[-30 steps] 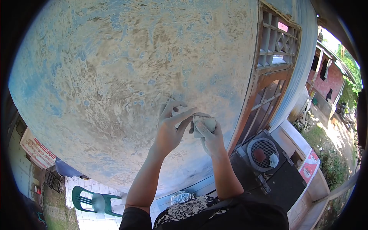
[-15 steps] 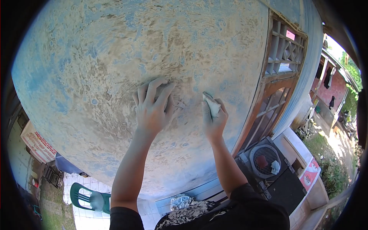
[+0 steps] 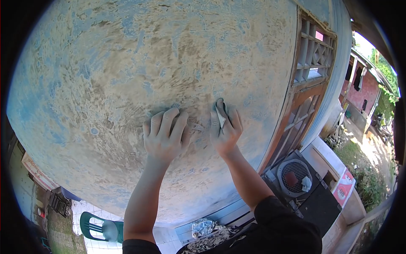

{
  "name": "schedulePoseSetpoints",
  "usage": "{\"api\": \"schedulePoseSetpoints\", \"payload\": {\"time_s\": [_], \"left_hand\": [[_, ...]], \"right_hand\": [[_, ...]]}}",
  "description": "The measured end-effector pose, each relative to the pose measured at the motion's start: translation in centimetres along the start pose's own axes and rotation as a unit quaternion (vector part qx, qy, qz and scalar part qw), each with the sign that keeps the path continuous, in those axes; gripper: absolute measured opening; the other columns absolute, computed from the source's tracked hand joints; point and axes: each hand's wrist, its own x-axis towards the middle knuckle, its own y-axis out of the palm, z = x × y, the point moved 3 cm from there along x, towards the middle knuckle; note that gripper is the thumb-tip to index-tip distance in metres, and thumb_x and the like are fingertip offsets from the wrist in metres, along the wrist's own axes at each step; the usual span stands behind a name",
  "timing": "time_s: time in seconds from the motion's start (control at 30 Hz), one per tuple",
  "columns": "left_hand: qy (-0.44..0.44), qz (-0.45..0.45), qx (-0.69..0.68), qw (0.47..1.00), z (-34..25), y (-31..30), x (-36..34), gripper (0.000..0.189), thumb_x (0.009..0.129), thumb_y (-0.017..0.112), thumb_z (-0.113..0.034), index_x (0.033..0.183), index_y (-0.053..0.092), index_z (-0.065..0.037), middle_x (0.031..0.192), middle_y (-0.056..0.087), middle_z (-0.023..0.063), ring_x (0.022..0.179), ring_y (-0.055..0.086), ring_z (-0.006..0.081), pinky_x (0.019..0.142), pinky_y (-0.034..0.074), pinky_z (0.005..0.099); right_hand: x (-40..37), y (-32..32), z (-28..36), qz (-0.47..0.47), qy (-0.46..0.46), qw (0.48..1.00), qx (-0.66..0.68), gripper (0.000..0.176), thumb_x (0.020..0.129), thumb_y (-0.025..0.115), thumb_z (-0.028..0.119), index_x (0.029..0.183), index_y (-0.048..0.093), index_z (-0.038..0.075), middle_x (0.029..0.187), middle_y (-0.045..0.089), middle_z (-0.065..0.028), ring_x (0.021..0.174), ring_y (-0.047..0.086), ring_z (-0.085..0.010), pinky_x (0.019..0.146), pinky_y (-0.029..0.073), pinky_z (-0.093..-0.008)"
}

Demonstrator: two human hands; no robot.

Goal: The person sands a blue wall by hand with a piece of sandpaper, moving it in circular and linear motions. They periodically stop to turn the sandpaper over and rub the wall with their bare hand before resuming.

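A large plastered wall (image 3: pixel 182 72) fills the middle of the head view, its faded blue paint worn to pale beige and grey-brown patches. My left hand (image 3: pixel 164 137) rests on it with bent, spread fingers, their tips against the surface. What lies under that palm, if anything, is hidden. To its right, my right hand (image 3: pixel 227 131) grips a folded piece of sandpaper (image 3: pixel 221 115), pale on one face and dark greenish at the edge, close against the wall. Pale dust coats both hands.
Right of the wall is a wooden-framed window (image 3: pixel 311 91). Below it stands a black speaker box (image 3: pixel 317 207) with a round grille and a crumpled scrap. A green plastic chair (image 3: pixel 91 226) is at lower left, a printed carton (image 3: pixel 39 171) beyond it. Crumpled plastic (image 3: pixel 203 227) lies below.
My right hand has moved left, nearer my left hand, and turned with the sandpaper toward the wall. My left hand sits slightly lower, and the view has shifted a little.
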Motion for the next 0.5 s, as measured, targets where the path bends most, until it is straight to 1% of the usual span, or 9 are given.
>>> {"api": "schedulePoseSetpoints", "payload": {"time_s": [0.07,0.1,0.17,0.27,0.4,0.47,0.5], "left_hand": [[0.006,-0.001,-0.005,1.0,0.0,0.1,-0.1,0.025,0.08,0.074,-0.012,0.105,0.074,-0.018,0.11,0.069,0.0006,0.093,0.063,0.0236,0.082,0.042,0.0406],[0.005,-0.001,-0.009,1.0,0.0,0.0,-0.1,0.025,0.08,0.074,-0.012,0.105,0.074,-0.018,0.11,0.069,0.0006,0.093,0.063,0.0236,0.082,0.042,0.0406],[0.001,0.004,0.002,1.0,-0.1,0.0,0.0,0.023,0.081,0.074,-0.013,0.104,0.074,-0.019,0.108,0.069,-0.0003,0.093,0.063,0.0229,0.082,0.042,0.04],[0.0,0.009,0.019,1.0,-0.1,0.2,-0.1,0.021,0.084,0.074,-0.015,0.104,0.074,-0.019,0.108,0.069,-0.0011,0.094,0.063,0.0226,0.083,0.041,0.0398],[0.002,0.016,0.024,1.0,-0.2,0.4,0.2,0.018,0.087,0.075,-0.018,0.105,0.074,-0.019,0.108,0.069,-0.0015,0.095,0.063,0.0222,0.084,0.041,0.0395],[0.002,0.015,0.009,1.0,0.0,0.0,0.2,0.018,0.088,0.075,-0.02,0.106,0.074,-0.019,0.108,0.069,-0.0017,0.096,0.063,0.0221,0.086,0.041,0.0396],[-0.002,0.027,0.009,1.0,0.1,0.0,0.1,0.018,0.089,0.076,-0.021,0.106,0.075,-0.019,0.11,0.068,-0.0017,0.097,0.062,0.0223,0.087,0.041,0.0401]], "right_hand": [[1.0,0.4,-0.2,-0.016,-0.031,0.999,0.01,0.029,0.092,0.077,0.005,0.12,0.079,-0.004,0.081,0.057,-0.0072,0.067,0.057,-0.0247,0.058,0.047,-0.0376],[1.2,0.2,-0.2,-0.015,-0.031,0.999,0.008,0.029,0.092,0.077,0.005,0.12,0.079,-0.004,0.081,0.057,-0.0072,0.067,0.057,-0.0247,0.058,0.047,-0.0376],[1.5,-0.1,-0.4,-0.003,-0.032,0.999,0.022,0.029,0.09,0.077,0.004,0.118,0.079,-0.006,0.083,0.057,-0.0075,0.067,0.059,-0.0241,0.058,0.049,-0.0366],[0.0,-0.4,-0.7,0.016,-0.049,0.999,0.007,0.029,0.09,0.075,0.003,0.118,0.079,-0.005,0.084,0.059,-0.0081,0.067,0.061,-0.0234,0.058,0.05,-0.0353],[3.4,-0.4,0.4,0.026,-0.058,0.998,0.013,0.03,0.089,0.077,0.003,0.118,0.078,-0.005,0.084,0.06,-0.0075,0.066,0.062,-0.0224,0.058,0.051,-0.0348],[3.4,-0.8,0.6,0.06,-0.029,0.998,0.016,0.026,0.092,0.079,-0.001,0.117,0.078,-0.007,0.102,0.076,-0.018,0.077,0.075,-0.0268,0.064,0.058,-0.0328],[2.6,-1.1,0.2,0.058,-0.03,0.998,0.014,0.026,0.092,0.079,-0.001,0.117,0.078,-0.007,0.102,0.076,-0.018,0.077,0.075,-0.0268,0.064,0.058,-0.0328]]}}
